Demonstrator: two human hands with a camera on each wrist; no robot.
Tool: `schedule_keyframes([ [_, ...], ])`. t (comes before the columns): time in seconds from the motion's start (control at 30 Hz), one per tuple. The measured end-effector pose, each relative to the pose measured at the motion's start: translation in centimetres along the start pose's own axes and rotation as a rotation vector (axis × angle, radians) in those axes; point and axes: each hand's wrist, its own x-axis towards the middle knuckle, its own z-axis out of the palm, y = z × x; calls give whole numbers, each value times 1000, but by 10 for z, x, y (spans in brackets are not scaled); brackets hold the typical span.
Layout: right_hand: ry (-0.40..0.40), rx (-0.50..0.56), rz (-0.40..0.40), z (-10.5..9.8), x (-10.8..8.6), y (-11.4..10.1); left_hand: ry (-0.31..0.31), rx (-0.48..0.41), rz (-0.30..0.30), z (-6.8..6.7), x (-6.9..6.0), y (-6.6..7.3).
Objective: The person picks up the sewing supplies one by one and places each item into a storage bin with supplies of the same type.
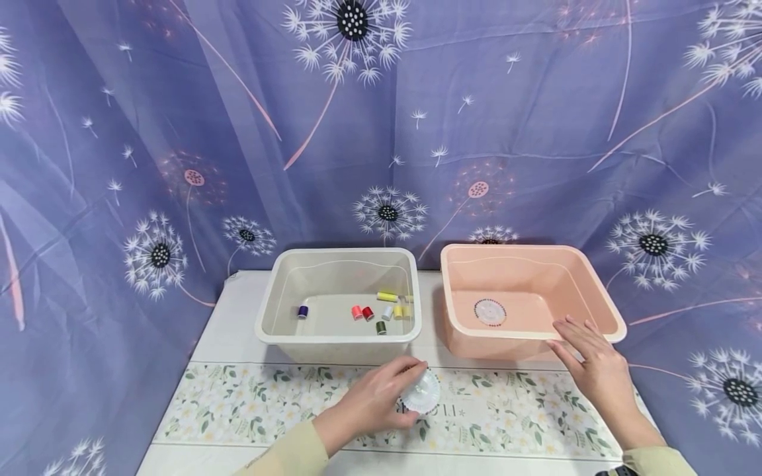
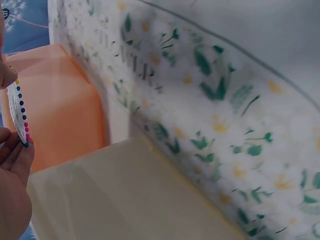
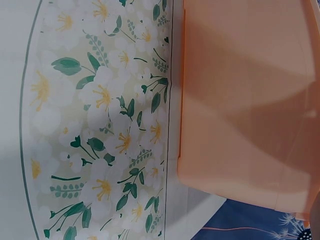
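My left hand [image 1: 381,396] pinches a round pin wheel [image 1: 423,393] by its edge, over the floral strip in front of the bins. The left wrist view shows that pin wheel [image 2: 19,107] nearly edge-on, with coloured pin heads along its rim, between thumb and fingers [image 2: 15,160]. My right hand [image 1: 595,370] is at the front right rim of the peach bin [image 1: 500,347], its fingers extended and holding nothing. Whether it touches the rim I cannot tell. Another pin wheel [image 1: 490,312] lies inside this bin, toward its left.
Left of the peach bin stands a grey-white bin [image 1: 339,354]. Several thread spools lie in it, among them a purple spool [image 1: 303,311], a red spool [image 1: 368,313] and a green spool [image 1: 381,327]. A patterned purple curtain [image 1: 333,198] hangs behind the white table [image 1: 208,344].
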Motion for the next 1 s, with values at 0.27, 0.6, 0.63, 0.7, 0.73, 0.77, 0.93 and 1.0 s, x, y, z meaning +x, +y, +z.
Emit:
schedule_keyframes([
  [0.27, -5, 8, -5, -1, 0, 0, 65, 21, 62, -18, 18, 4],
  [0.6, -20, 1, -4, -3, 0, -1, 116, 39, 98, -40, 44, 8],
  [0.63, -18, -1, -3, -3, 0, -1, 112, 40, 94, -42, 46, 9],
  [0.7, -15, -5, -3, -3, 0, -1, 107, 46, 90, -46, 51, 10],
  [0.73, -14, -6, -3, -3, 0, -1, 108, 49, 93, -47, 53, 10],
  [0.77, -13, -7, -3, -3, 0, -1, 109, 51, 96, -49, 56, 10],
  [0.93, -7, 0, -7, -2, 1, -1, 114, 70, 104, -52, 66, 11],
  [1.0, -6, 1, -7, -2, 1, -1, 108, 77, 96, -53, 69, 12],
])
